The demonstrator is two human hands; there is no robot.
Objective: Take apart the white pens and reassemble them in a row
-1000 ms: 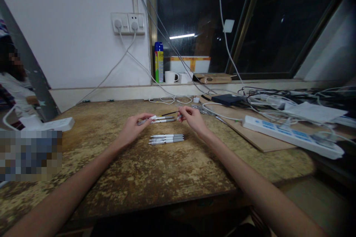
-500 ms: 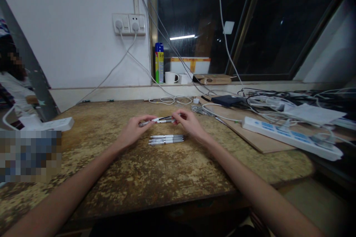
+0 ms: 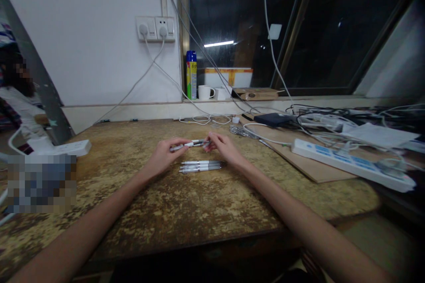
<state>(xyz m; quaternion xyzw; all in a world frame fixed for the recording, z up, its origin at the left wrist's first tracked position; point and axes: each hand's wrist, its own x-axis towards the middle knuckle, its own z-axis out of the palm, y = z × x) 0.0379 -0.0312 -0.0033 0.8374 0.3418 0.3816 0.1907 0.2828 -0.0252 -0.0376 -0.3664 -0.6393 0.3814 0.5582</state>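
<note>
Above the worn wooden table (image 3: 199, 203), both my hands are closed around parts of one pen (image 3: 189, 144). My left hand (image 3: 164, 154) pinches its white and grey barrel. A short dark length, which looks like the refill, shows between the hands. My right hand (image 3: 223, 147) grips a greyish piece at the pen's other end, partly hidden by the fingers. Just below or behind it seems to be another slim pen shape, too small to make out. Closer to me, several white and grey pens (image 3: 201, 167) lie side by side on the tabletop.
A white power strip (image 3: 352, 166) rests on a brown board (image 3: 299, 159) at the right, among tangled cables (image 3: 318, 119). Another power strip (image 3: 75, 147) is at the left edge. A spray can (image 3: 191, 75) and white mug (image 3: 206, 92) stand on the sill.
My right fingers have come closer to my left hand, and less of the dark length shows between them. The row of pens stays put; the view has shifted slightly.
</note>
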